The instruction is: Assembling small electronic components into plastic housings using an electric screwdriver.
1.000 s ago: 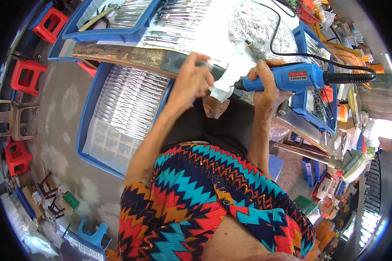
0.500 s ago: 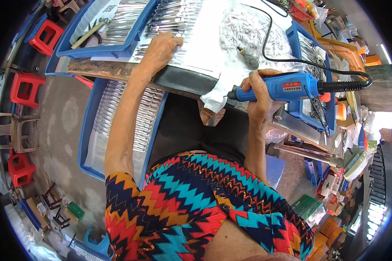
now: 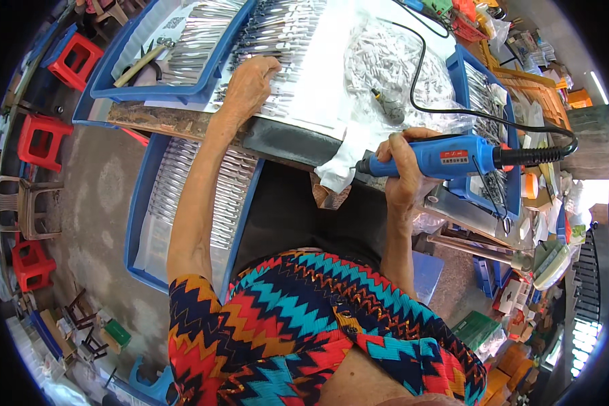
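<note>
My right hand [image 3: 404, 169] is wrapped round a blue corded power tool [image 3: 446, 157], held level above the table's front edge. Its black nose with a thin bit points left, beside a crumpled white cloth [image 3: 336, 170] hanging over the edge. On the table to the left, slender metal tools [image 3: 277, 30] lie side by side in rows on white paper. My left hand [image 3: 249, 84] rests on the near part of these rows, fingers curled in. Its fingertips are hidden, so what they grip cannot be made out.
A blue tray [image 3: 152, 92] of metal tools and pliers stands at left. Another blue tray [image 3: 132, 233] of metal pieces sits below the table by my left arm. A clear bag [image 3: 399, 68] of small pale pieces lies ahead; a blue bin [image 3: 459, 68] stands right. The black cord [image 3: 467, 111] crosses there.
The whole view has shifted slightly, with the table and both hands appearing a little lower. My right hand keeps its grip on the power tool, and my left hand stays over the metal tools.
</note>
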Available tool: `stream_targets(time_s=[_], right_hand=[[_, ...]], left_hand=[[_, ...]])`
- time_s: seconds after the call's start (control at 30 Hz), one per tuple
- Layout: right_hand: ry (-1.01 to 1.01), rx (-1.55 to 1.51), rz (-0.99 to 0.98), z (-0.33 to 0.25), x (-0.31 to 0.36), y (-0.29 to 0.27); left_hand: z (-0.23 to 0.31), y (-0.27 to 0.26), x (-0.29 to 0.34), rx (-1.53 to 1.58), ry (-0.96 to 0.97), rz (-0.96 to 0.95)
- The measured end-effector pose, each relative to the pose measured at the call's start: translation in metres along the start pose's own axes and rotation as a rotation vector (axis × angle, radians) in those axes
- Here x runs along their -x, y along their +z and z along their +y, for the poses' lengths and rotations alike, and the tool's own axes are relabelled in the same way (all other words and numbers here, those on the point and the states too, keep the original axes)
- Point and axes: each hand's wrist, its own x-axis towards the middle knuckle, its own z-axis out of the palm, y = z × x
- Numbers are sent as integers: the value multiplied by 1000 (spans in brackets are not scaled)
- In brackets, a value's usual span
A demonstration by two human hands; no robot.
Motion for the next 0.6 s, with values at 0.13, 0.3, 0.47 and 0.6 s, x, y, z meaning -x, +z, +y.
stream_targets(time_s=[0.13,0.3,0.47,0.6], right_hand=[[5,13,-4,-3,1,1],[-9,54,-21,1,3,-4],[-25,75,-34,2,4,-4],[-29,107,-37,0,4,-2]], left_hand=[[-4,-4,-21,-15,67,148],[-2,3,-37,-151,218,191],[-7,10,-44,-225,309,113],[-9,14,-48,-232,298,72]])
